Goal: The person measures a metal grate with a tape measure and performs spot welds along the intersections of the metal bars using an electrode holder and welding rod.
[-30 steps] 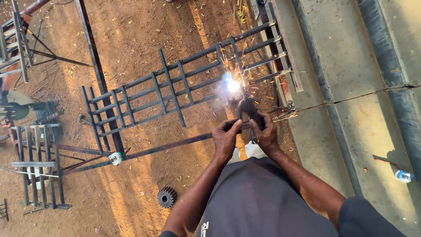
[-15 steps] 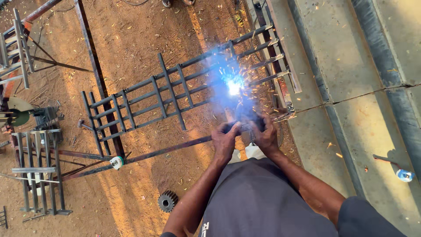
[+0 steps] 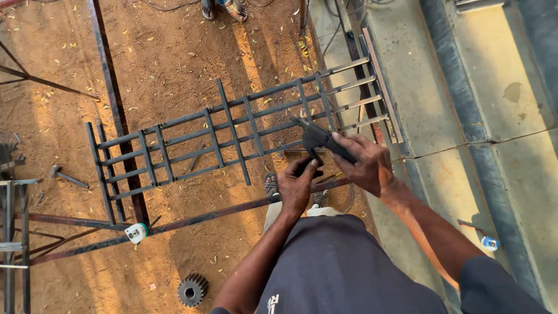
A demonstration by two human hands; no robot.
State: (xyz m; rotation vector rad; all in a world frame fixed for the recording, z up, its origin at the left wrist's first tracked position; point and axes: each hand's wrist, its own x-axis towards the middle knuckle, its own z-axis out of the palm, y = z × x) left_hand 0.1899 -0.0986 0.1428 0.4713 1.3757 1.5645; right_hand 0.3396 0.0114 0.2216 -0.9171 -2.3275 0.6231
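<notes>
Gripping a dark tool, both hands hover above dirt ground.

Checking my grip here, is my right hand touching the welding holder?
Touching. The head view shows the right hand wrapped around the dark welding holder, fingers closed over its handle.

Both arms reach forward; left hand and right hand are curled shut, close together.
</notes>
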